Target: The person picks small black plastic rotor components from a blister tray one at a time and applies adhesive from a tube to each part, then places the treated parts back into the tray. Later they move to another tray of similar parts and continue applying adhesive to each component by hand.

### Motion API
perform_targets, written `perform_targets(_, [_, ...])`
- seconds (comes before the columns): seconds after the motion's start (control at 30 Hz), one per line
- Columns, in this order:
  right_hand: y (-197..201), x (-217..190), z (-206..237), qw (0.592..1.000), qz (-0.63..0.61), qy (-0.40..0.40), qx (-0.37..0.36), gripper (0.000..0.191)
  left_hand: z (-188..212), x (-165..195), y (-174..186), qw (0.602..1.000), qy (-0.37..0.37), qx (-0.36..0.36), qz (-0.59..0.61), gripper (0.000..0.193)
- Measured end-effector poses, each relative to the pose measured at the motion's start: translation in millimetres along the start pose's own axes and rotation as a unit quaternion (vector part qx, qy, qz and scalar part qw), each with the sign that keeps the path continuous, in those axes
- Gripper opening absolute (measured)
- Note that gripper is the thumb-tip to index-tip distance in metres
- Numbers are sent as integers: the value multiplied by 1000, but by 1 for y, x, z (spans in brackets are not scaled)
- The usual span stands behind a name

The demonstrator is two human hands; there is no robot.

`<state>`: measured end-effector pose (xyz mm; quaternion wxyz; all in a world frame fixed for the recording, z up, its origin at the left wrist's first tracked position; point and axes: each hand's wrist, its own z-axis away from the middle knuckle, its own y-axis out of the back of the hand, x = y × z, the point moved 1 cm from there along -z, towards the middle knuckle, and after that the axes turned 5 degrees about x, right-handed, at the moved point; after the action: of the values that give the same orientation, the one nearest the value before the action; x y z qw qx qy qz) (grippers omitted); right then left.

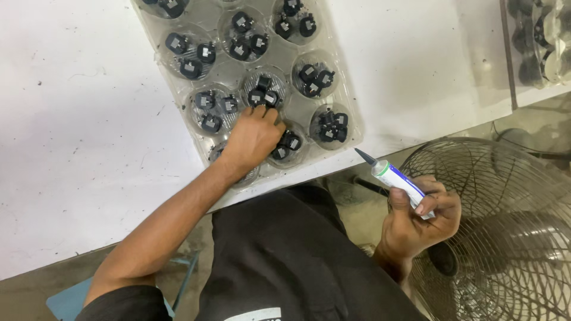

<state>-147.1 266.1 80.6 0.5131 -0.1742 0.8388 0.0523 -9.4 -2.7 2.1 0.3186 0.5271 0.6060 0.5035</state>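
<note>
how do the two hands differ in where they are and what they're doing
The left hand rests knuckles up on the clear plastic tray over the white table, fingers among small black parts. The right hand is off the table, above a wire fan guard, gripping a white tube. Both are bare.

Clear moulded plastic blister tray (342, 89) with round wells, lying on the white table (83, 148); each well holds a few small black components (264, 92), and the person's left hand (253, 139) rests in the wells at its near edge. Small white squeeze tube with a blue-and-green printed label and a dark pointed nozzle (397, 180), gripped in the right hand (419, 223) off the table's edge, nozzle aimed toward the tray. Second clear plastic tray of dark parts (538, 41), at the far right.
</note>
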Motion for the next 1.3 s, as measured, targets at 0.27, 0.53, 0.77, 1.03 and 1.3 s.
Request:
perform_targets(0.27, [13,1,4,999,16,-3,-31,41,10,33,7,988,155,7,28,14])
perform_targets(0.53, [3,-3,5,999,2,-22,-46,41,17,65,5,956,248,-58,142,47])
perform_targets(0.77, [-11,-18,11,995,-68,-69,2,35,48,61,46,833,372,50,406,38])
perform_targets(1.03, [-15,-36,26,989,-79,-97,-84,35,82,72,100,529,303,203,766,48])
perform_targets(1.3, [-22,-62,55,992,-23,-41,-119,41,100,88,132,556,315,233,733,52])
